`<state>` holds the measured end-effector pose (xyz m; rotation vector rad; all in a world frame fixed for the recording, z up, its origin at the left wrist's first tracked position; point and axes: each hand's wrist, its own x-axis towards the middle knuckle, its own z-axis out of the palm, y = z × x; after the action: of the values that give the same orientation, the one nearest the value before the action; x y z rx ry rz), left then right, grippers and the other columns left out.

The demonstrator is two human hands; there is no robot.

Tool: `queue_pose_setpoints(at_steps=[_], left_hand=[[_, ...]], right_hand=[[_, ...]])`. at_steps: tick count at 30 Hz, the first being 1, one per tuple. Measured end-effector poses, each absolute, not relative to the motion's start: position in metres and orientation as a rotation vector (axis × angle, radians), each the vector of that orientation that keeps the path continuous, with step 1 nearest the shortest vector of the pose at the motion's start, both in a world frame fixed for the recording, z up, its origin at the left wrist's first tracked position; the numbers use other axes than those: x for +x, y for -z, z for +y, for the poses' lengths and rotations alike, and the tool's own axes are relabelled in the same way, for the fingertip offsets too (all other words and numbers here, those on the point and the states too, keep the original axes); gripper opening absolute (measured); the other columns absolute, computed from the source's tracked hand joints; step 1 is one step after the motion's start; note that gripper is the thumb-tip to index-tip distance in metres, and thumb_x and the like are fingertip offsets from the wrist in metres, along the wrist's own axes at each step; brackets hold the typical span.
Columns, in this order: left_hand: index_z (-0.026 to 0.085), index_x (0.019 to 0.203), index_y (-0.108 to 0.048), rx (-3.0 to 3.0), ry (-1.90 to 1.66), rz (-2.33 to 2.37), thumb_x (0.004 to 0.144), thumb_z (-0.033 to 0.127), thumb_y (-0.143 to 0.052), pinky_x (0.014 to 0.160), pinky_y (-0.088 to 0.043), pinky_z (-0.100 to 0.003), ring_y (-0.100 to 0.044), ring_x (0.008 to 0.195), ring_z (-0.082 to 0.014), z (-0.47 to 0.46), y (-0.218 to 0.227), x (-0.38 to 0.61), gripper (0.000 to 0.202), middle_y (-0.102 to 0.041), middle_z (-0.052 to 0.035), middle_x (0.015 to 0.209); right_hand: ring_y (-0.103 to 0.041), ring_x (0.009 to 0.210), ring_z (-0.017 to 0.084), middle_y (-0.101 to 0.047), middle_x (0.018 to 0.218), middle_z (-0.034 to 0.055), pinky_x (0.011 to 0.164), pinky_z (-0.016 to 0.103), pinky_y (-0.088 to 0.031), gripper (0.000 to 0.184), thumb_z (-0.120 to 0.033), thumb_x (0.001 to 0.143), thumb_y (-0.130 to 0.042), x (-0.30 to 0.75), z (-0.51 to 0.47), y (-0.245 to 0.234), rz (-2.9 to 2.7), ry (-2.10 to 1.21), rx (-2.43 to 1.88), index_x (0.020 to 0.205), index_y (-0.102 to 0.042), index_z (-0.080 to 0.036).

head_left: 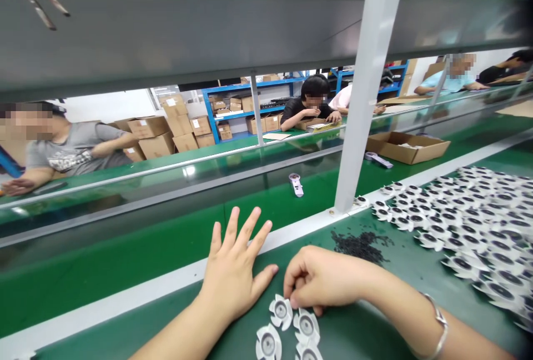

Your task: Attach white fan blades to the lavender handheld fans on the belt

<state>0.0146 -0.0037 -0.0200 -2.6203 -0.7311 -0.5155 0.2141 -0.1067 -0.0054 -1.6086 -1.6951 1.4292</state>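
Note:
My left hand [233, 265] is spread with its fingers apart, over the pale rail and the green tabletop beside it. My right hand [318, 276], with a bracelet at the wrist, has its fingers curled together. Its fingertips are at the edge of a small white fan wheel [281, 311]; what they pinch, if anything, is hidden. More white fan wheels [268, 343] lie just below, hub side up, some overlapping. Behind my right hand is a loose pile of small black parts [361, 244].
Many white fan wheels with dark centres [470, 229] cover the right of the table. A grey post [360, 104] rises from the rail [104, 296]. Beyond it, the green conveyor carries a pale purple device [296, 185] and a cardboard box [408, 149]. Several people sit opposite.

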Motion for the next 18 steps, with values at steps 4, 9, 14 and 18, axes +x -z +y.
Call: queue_pose_setpoints(at_steps=[4, 9, 14, 18], left_hand=[[0.036, 0.153, -0.026, -2.62, 0.561, -0.803, 0.088, 0.055, -0.052, 0.112, -0.013, -0.067, -0.003, 0.149, -0.0428, -0.0017, 0.0177, 0.0148, 0.072, -0.011, 0.001, 0.164], [0.036, 0.153, -0.027, -2.626, 0.617, -0.831, 0.087, 0.055, -0.055, 0.112, -0.01, -0.068, -0.002, 0.148, -0.044, -0.0021, 0.0161, 0.0143, 0.074, -0.012, 0.0026, 0.164], [0.04, 0.15, -0.032, -2.657, 0.753, -0.851, 0.084, 0.071, -0.05, 0.116, 0.002, -0.06, -0.004, 0.149, -0.0411, -0.0021, 0.0175, 0.0151, 0.075, -0.018, 0.0056, 0.162], [0.041, 0.15, -0.032, -2.658, 0.776, -0.854, 0.085, 0.072, -0.046, 0.116, 0.007, -0.058, -0.003, 0.149, -0.0394, -0.0028, 0.0174, 0.0149, 0.073, -0.016, 0.007, 0.163]], right_hand=[[-0.061, 0.054, 0.01, -0.066, 0.062, -0.0007, 0.049, 0.015, -0.042, 0.021, -0.027, 0.073, -0.067, 0.2153, -0.1064, 0.0079, -1.667, -1.452, -1.601, 0.089, -0.075, -0.017], [-0.059, 0.052, 0.009, -0.067, 0.063, -0.0003, 0.048, 0.015, -0.042, 0.021, -0.028, 0.071, -0.072, 0.216, -0.1041, 0.0101, -1.627, -1.509, -1.56, 0.089, -0.076, -0.017], [-0.058, 0.048, 0.008, -0.067, 0.065, -0.0003, 0.047, 0.015, -0.042, 0.022, -0.032, 0.07, -0.075, 0.2127, -0.1037, 0.0098, -1.594, -1.507, -1.585, 0.086, -0.076, -0.016], [-0.057, 0.048, 0.008, -0.064, 0.061, -0.0012, 0.046, 0.014, -0.04, 0.02, -0.031, 0.072, -0.072, 0.2098, -0.1037, 0.0081, -1.62, -1.464, -1.599, 0.085, -0.075, -0.015]])
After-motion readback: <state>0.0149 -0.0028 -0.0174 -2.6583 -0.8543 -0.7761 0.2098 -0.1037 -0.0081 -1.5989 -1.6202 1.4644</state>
